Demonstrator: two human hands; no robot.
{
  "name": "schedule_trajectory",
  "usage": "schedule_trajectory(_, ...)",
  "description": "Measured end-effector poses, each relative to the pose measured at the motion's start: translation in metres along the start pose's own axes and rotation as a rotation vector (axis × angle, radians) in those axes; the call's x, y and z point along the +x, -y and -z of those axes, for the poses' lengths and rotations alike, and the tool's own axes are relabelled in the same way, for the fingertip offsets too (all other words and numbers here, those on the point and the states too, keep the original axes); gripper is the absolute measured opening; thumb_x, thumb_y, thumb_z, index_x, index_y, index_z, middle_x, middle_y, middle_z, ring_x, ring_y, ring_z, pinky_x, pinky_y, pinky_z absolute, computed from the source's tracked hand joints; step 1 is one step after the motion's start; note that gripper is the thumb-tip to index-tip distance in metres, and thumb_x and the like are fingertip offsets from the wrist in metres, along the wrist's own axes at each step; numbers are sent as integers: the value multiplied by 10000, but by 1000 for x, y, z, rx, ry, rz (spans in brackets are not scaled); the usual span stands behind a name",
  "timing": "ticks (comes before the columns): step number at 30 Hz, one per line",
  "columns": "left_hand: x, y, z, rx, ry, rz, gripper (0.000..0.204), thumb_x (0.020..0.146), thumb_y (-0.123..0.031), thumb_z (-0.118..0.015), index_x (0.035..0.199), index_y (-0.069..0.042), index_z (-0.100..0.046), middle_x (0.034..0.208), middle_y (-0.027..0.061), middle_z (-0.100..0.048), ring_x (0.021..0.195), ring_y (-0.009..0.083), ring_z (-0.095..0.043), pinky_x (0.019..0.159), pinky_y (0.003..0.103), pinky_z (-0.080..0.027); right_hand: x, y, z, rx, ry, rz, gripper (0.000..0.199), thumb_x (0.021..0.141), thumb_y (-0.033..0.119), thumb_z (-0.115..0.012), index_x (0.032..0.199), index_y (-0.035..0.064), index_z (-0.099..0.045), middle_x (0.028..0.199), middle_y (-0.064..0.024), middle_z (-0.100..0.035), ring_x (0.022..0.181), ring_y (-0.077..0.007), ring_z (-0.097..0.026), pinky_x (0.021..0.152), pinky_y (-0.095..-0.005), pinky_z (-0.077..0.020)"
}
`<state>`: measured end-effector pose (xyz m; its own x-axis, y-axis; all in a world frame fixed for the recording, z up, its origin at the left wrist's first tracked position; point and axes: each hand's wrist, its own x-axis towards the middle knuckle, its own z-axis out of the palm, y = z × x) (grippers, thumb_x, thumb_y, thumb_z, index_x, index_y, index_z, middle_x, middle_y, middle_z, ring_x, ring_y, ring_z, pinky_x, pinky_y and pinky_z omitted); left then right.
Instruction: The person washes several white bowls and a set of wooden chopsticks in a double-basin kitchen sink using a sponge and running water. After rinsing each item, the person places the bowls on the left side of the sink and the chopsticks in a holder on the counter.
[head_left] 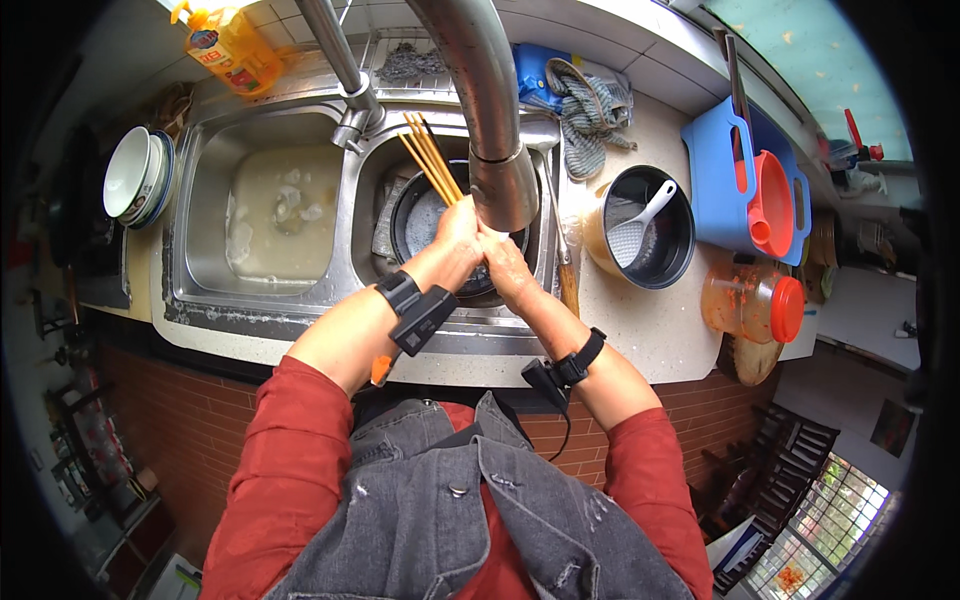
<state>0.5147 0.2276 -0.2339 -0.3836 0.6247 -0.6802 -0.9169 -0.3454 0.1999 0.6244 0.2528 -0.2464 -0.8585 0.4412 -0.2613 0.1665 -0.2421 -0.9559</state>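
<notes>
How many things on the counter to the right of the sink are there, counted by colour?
Black: 1, the rice cooker pot
White: 1, the rice paddle inside the pot
Blue: 1, the cutting board
Red-orange: 1, the scoop lying on the board
Clear with red lid: 1, the jar
Total: 5

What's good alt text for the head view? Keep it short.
Seen from above, a person's left hand and right hand together grip a bundle of chopsticks under the faucet, over a dark pan in the right basin of a steel double sink. A black pot holding a white rice paddle stands on the counter to the right.
</notes>
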Motion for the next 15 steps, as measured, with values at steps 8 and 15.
schedule_trajectory(8, -8, -10, -16, 35, 151, -122, 177, 932, -252, -531, 892, -87, -582, 797, 32, -609, 702, 158, -598, 643, 310, -510, 4, 16, 0, 958, -743, -143, 416, 947, 351, -463, 1244, 66, -526, 1267, -103, -507, 1179, -219, -464, 987, -367, -364)
schedule_trajectory(15, -28, 26, 3, 350, 28, 44, 222, 781, -169, -727, 941, -105, -587, 908, -1, -610, 815, 158, -578, 834, 294, -445, 3, 0, 2, 496, -509, -318, 458, 974, 394, -420, 1219, 22, -522, 1143, -84, -582, 1061, -192, -539, 918, -322, -402)
